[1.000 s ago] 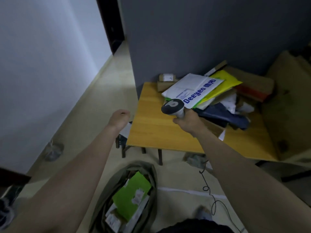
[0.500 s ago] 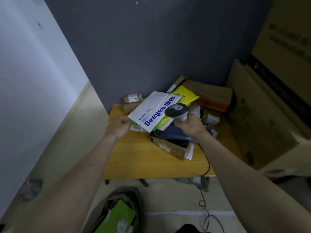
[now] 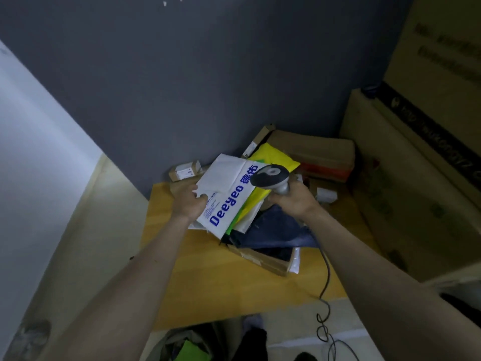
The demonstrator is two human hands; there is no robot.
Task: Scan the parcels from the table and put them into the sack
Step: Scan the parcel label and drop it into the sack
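A white mailer parcel (image 3: 229, 188) with blue "Deeyeo" lettering lies on top of the parcel pile on the wooden table (image 3: 208, 277). My left hand (image 3: 188, 201) grips its left edge, thumb on top. My right hand (image 3: 292, 200) holds the grey barcode scanner (image 3: 270, 177) by its handle, the head hovering over the mailer's far right corner. The sack (image 3: 187, 345) sits on the floor below the table's near edge, with a green parcel inside; only its top shows.
Under the mailer lie a yellow bag (image 3: 276, 160), a dark blue bag (image 3: 276, 230) and flat cardboard boxes (image 3: 263, 259). A small labelled box (image 3: 185, 170) sits against the grey wall. Large cartons (image 3: 416, 162) stand to the right. The scanner cable (image 3: 325, 290) trails off the table.
The view has tilted up toward the table. My left hand reached forward from the table's left edge and took hold of the white mailer. The scanner stayed over the pile.
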